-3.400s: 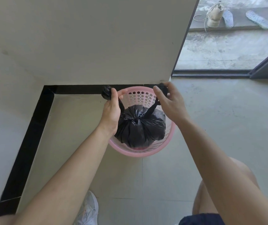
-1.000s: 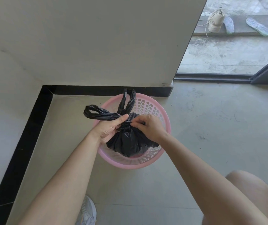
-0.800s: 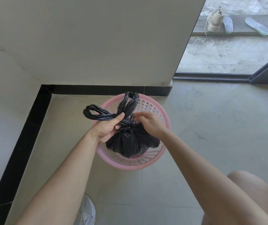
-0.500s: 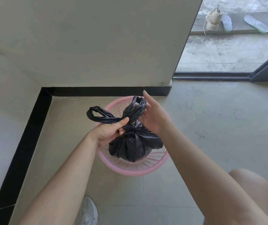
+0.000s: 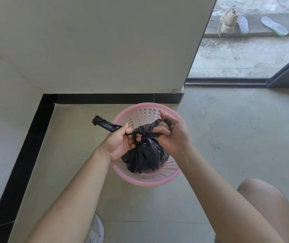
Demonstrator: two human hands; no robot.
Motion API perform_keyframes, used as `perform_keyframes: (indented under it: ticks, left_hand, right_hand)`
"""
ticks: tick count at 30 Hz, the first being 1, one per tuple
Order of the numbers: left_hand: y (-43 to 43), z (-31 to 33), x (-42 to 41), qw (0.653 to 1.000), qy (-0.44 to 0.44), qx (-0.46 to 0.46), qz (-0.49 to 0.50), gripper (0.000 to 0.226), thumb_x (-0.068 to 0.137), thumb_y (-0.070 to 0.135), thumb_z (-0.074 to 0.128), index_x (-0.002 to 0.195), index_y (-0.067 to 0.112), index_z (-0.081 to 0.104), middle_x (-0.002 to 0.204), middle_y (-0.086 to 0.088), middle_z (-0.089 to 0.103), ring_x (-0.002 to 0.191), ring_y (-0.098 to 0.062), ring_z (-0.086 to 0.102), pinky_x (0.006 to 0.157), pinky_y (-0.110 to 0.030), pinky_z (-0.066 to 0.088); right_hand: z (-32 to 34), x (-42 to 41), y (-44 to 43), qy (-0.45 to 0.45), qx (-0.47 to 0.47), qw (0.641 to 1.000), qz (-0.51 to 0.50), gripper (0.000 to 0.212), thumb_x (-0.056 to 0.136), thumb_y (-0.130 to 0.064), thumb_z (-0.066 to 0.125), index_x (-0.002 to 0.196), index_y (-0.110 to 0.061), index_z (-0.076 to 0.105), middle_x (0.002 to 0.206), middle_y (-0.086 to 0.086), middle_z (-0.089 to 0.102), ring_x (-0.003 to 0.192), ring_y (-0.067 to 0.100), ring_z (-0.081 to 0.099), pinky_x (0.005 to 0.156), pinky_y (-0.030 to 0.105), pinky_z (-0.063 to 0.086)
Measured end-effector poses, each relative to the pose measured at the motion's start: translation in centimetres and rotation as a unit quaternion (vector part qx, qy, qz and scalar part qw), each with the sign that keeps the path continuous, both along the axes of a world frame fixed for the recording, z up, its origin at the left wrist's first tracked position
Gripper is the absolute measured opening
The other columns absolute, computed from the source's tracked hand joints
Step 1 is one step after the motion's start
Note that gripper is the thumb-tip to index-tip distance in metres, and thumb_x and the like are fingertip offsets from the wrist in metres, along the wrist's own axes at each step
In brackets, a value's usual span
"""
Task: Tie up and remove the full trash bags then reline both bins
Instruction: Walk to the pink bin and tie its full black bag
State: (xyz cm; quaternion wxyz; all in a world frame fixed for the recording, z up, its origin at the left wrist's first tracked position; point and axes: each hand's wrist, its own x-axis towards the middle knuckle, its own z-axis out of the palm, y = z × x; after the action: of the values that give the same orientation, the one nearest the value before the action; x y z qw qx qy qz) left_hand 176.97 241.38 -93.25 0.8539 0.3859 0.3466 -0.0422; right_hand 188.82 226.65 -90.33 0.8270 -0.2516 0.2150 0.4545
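A black skirting strip (image 5: 26, 155) runs along the foot of the wall at the left and turns the corner behind the bin. Just right of it, a twisted tail of the black trash bag (image 5: 145, 155) sticks out to the upper left, its long axis slanting from the knot up toward the skirting, its free end at the far left. The left hand (image 5: 121, 142) is closed around this tail near the knot, thumb on top and fingers (image 5: 133, 139) curled under the plastic. The bag itself sits in the pink perforated bin (image 5: 140, 114), which stands upright on the tiled floor (image 5: 236, 137) just in front of the wall's base; the gathered neck points up, and the bulging body fills the basket's middle. A thin taut strand runs roughly level between the two hands over the knot. The right hand (image 5: 173, 135) pinches the other tail, fingers partly curled with the plastic wrapped over them, palm turned to the left. Farther right, beyond the doorway, a shoe (image 5: 228, 21) and two insoles (image 5: 274, 26) lie on a step.
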Motion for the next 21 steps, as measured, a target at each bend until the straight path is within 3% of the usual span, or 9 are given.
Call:
perform_keyframes:
  ticks: [3, 5, 7, 9, 11, 14, 17, 19, 21]
  left_hand:
    - [-0.4, 0.3, 0.1, 1.0, 0.007, 0.011, 0.003, 0.034, 0.101, 0.036, 0.047, 0.072, 0.019, 0.053, 0.076, -0.011, 0.068, 0.077, -0.023, 0.061, 0.085, -0.038, 0.04]
    - [-0.6, 0.1, 0.1, 0.998, -0.004, 0.056, -0.011, 0.017, 0.096, 0.016, 0.058, 0.079, 0.017, 0.058, 0.081, -0.009, 0.068, 0.079, -0.02, 0.063, 0.078, -0.031, 0.044]
    - [-0.9, -0.1, -0.1, 0.995, -0.006, 0.102, -0.001, 0.039, 0.091, -0.004, 0.059, 0.069, 0.023, 0.042, 0.08, -0.006, 0.065, 0.079, -0.017, 0.066, 0.067, -0.024, 0.046]
    - [-1.2, -0.1, -0.1, 0.991, -0.001, 0.131, 0.019, 0.048, 0.087, -0.011, 0.06, 0.066, 0.023, 0.034, 0.085, -0.008, 0.063, 0.082, -0.019, 0.068, 0.071, -0.024, 0.05]
    - [-1.3, -0.1, 0.0, 0.989, -0.007, 0.139, 0.046, 0.05, 0.086, -0.012, 0.061, 0.065, 0.023, 0.032, 0.093, -0.012, 0.067, 0.088, -0.022, 0.07, 0.082, -0.028, 0.052]
    - [-0.7, 0.0, 0.0, 0.986, -0.009, 0.14, 0.089, 0.053, 0.085, -0.012, 0.061, 0.063, 0.024, 0.03, 0.098, -0.016, 0.071, 0.096, -0.024, 0.07, 0.083, -0.027, 0.053]
    - [-0.5, 0.0, -0.2, 0.985, -0.01, 0.15, 0.087, 0.053, 0.083, -0.013, 0.063, 0.061, 0.023, 0.031, 0.102, -0.019, 0.07, 0.105, -0.029, 0.068, 0.091, -0.03, 0.051]
    - [-0.5, -0.1, -0.4, 0.984, -0.002, 0.157, 0.088, 0.053, 0.083, -0.012, 0.064, 0.062, 0.023, 0.031, 0.101, -0.017, 0.071, 0.107, -0.029, 0.067, 0.095, -0.032, 0.05]
    - [-0.4, 0.2, -0.5, 0.983, 0.002, 0.161, 0.091, 0.053, 0.083, -0.011, 0.065, 0.062, 0.023, 0.03, 0.099, -0.015, 0.072, 0.108, -0.029, 0.067, 0.099, -0.034, 0.048]
  right_hand:
    - [-0.3, 0.3, -0.5, -0.032, -0.092, 0.995, 0.01, 0.027, 0.095, -0.009, 0.057, 0.075, -0.018, 0.041, 0.049, -0.007, 0.017, 0.036, 0.007, 0.015, 0.035, 0.02, 0.02]
    - [-0.3, 0.6, -0.7, -0.08, -0.153, 0.985, 0.03, 0.021, 0.095, -0.007, 0.058, 0.081, -0.018, 0.047, 0.049, -0.008, 0.02, 0.037, 0.006, 0.016, 0.035, 0.019, 0.017]
    - [-0.4, 0.6, -0.7, -0.119, -0.2, 0.971, 0.055, 0.014, 0.096, -0.002, 0.057, 0.097, -0.016, 0.054, 0.051, -0.007, 0.032, 0.037, 0.005, 0.021, 0.035, 0.018, 0.021]
    - [-0.6, 0.4, -0.5, -0.196, -0.273, 0.937, 0.098, 0.013, 0.093, -0.004, 0.063, 0.101, -0.014, 0.06, 0.063, -0.003, 0.048, 0.04, 0.006, 0.032, 0.038, 0.019, 0.03]
    - [-0.6, 0.3, -0.5, -0.334, -0.35, 0.856, 0.182, 0.015, 0.085, -0.02, 0.078, 0.097, -0.016, 0.069, 0.078, -0.004, 0.062, 0.049, 0.005, 0.05, 0.045, 0.019, 0.042]
    - [-0.5, 0.5, -0.7, -0.506, -0.42, 0.681, 0.322, 0.029, 0.072, -0.041, 0.087, 0.095, -0.026, 0.078, 0.085, -0.016, 0.07, 0.077, -0.001, 0.066, 0.072, 0.018, 0.055]
    - [-0.6, 0.5, -0.7, -0.612, -0.426, 0.554, 0.37, 0.014, 0.083, -0.033, 0.079, 0.088, -0.019, 0.081, 0.079, -0.011, 0.073, 0.075, 0.003, 0.064, 0.076, 0.023, 0.052]
    - [-0.8, 0.0, -0.3, -0.682, -0.426, 0.452, 0.386, 0.021, 0.093, -0.03, 0.066, 0.087, -0.012, 0.077, 0.082, -0.003, 0.074, 0.08, 0.014, 0.064, 0.077, 0.028, 0.049]
    - [-1.1, -0.6, 0.1, -0.718, -0.408, 0.409, 0.389, 0.025, 0.099, -0.028, 0.053, 0.086, -0.009, 0.065, 0.088, 0.003, 0.069, 0.089, 0.024, 0.062, 0.075, 0.03, 0.042]
